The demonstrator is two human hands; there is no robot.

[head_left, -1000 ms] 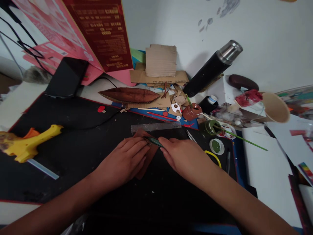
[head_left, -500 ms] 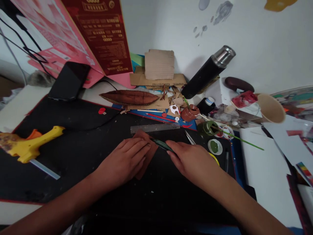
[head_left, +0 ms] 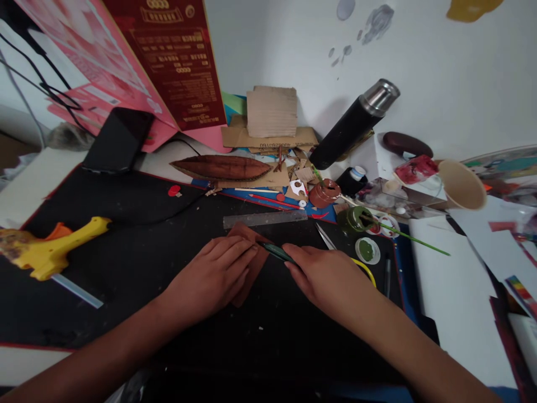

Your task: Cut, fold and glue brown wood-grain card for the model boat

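Note:
My left hand lies over a reddish-brown piece of cardboard, its fingers stretched out and pressing the piece down on the black mat. In my closed right hand is a slim dark green craft knife. Its dark front end points left and meets the cardboard beside my left fingertips; the very tip is hard to make out. Just beyond the cardboard lies a clear ruler. Scissors with yellow handles rest partly behind my right hand.
A yellow glue gun lies at left. Behind are a brown boat-shaped piece, cardboard scraps and a black flask. At right stand open brown and green paint jars, with a green-tipped lid nearby.
The view has shifted very slightly. My right hand and the craft knife have moved a touch to the left; my left hand stays on the cardboard.

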